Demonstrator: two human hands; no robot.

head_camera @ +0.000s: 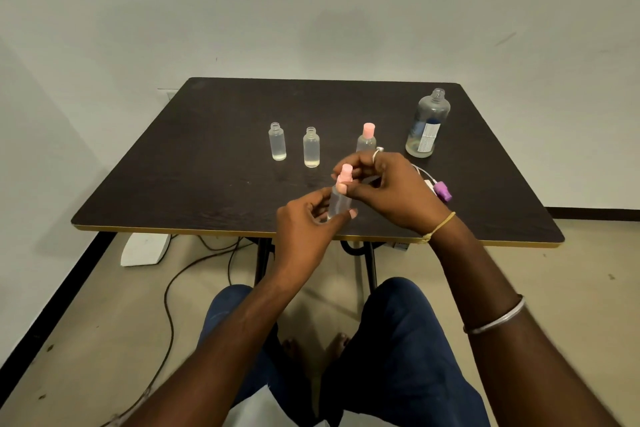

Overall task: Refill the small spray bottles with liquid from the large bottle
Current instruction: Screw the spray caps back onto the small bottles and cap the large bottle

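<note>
My left hand [304, 222] grips the clear body of a small spray bottle [338, 201] near the table's front edge. My right hand [391, 189] pinches that bottle's pink spray cap [345, 174] from the right. Two small uncapped bottles [277, 142] [311, 148] stand mid-table, each holding clear liquid. A third small bottle with a pink cap [367, 137] stands just behind my right hand. The large clear bottle [427, 123], uncapped and with little liquid at its bottom, stands at the far right.
A purple spray head [443, 191] with a white tube lies on the dark table [194, 166] right of my right hand. Below the table are its metal legs, cables on the floor and a white object [145, 248]. My knees sit under the front edge.
</note>
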